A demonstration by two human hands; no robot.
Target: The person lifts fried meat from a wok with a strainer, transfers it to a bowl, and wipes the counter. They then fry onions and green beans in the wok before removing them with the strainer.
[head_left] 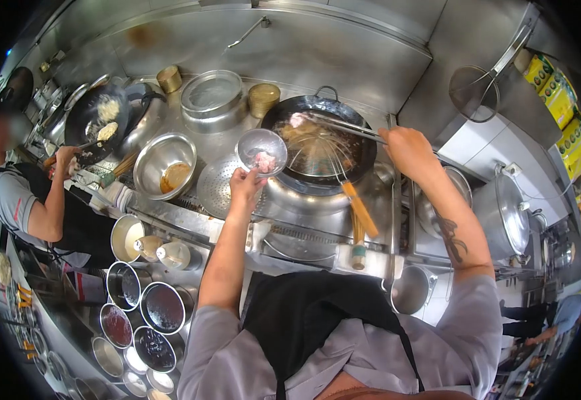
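Note:
My left hand (245,187) is closed on the rim of a small metal bowl (254,141) with pale pink pieces (264,162) in it, just left of the wok. Metal tongs (347,127) are in my right hand (402,150), reaching over the wok (365,167). At their tips, near the wok's left rear side, is a pale pink piece (298,119). A wire strainer (317,157) with a wooden handle (360,208) rests in the wok, over dark liquid.
To the left stand a steel bowl (145,168), a perforated pan (212,181) and sauce pots (162,297). A co-worker (44,200) handles another wok (77,123) at far left. Large pots (507,213) stand right; a strainer (475,93) hangs upper right.

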